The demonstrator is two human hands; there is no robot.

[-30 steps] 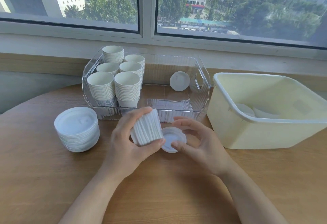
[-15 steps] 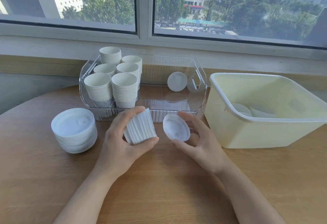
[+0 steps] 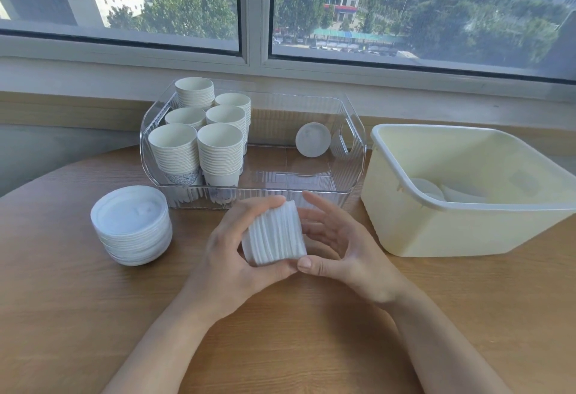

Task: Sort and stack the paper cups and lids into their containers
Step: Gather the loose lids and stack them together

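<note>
Centrally, above the wooden table [image 3: 93,315], the left hand [image 3: 230,256] grips a ribbed white stack of lids [image 3: 274,234] between curled fingers and thumb; the right hand [image 3: 339,247] cups its far side, fingers relaxed. Behind: clear bin [image 3: 352,172] with paper cup stacks [image 3: 199,144].

There is one view only, from a wide-angle camera on the person's head. It looks forward and down across the round table [image 3: 93,315], close over both hands at its centre, and reaches as far as the window [image 3: 255,10] behind. Straight lines bow towards the edges of the picture.
</note>
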